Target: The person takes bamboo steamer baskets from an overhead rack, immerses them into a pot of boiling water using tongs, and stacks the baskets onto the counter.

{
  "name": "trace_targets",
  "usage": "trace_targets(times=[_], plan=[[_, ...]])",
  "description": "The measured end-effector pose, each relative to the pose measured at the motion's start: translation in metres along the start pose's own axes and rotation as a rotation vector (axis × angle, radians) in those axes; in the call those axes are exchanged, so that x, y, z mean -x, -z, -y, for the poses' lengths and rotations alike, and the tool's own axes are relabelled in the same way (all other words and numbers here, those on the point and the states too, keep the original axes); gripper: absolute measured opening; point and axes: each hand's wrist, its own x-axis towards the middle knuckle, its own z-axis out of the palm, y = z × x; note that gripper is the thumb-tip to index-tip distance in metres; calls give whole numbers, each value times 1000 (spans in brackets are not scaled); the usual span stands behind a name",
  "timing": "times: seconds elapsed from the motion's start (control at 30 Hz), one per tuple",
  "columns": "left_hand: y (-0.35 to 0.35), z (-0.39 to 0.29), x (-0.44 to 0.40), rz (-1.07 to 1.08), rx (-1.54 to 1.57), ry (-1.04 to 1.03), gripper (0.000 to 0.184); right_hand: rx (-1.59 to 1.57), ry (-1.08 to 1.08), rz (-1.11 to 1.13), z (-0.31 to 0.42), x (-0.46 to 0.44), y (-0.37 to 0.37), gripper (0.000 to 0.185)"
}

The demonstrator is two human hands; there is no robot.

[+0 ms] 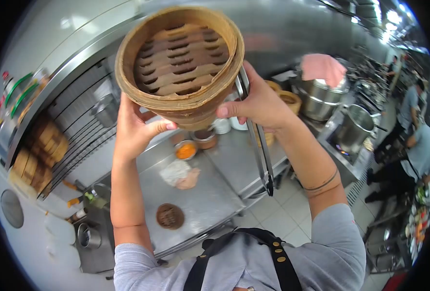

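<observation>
A stack of round bamboo steamers is held up high in front of me, with the slatted inside of the top one showing. My left hand grips its left underside, thumb along the wall and the other fingers mostly hidden. On the other side my right hand is closed on the steamer stack and also on a pair of metal tongs, whose tips hang downward. Below, a round brown slatted steamer lid or base lies on the steel table.
Behind the stack sit a bowl of orange food and a crumpled cloth. A large pot with a pink cloth and another pot over a flame stand right. More steamers fill a left shelf. Co-workers stand far right.
</observation>
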Motion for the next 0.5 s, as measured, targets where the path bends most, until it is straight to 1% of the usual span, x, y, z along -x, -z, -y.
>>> trace_targets(times=[0.03,0.07,0.17,0.2,0.23,0.3,0.33,0.4,0.5], plan=[[-31,7,-5,21,14,20,111,20,-42,-28,-1,18,27,116],[-66,13,-6,38,102,62,113,24,-76,-51,0,40,54,114],[-176,31,2,139,289,93,115,47,-130,-159,-9,114,129,114],[-211,36,5,207,282,94,114,69,-192,-194,-10,141,152,115],[-242,57,6,287,297,109,113,79,-254,-243,-10,167,173,117],[-311,77,8,353,424,170,113,74,-355,-375,-15,208,215,120],[-344,84,7,386,456,165,113,89,-362,-417,-14,225,235,120],[-401,93,1,422,580,233,112,123,-466,-510,-13,249,272,120],[-466,102,-11,515,583,191,112,117,-442,-569,-15,283,318,117]])
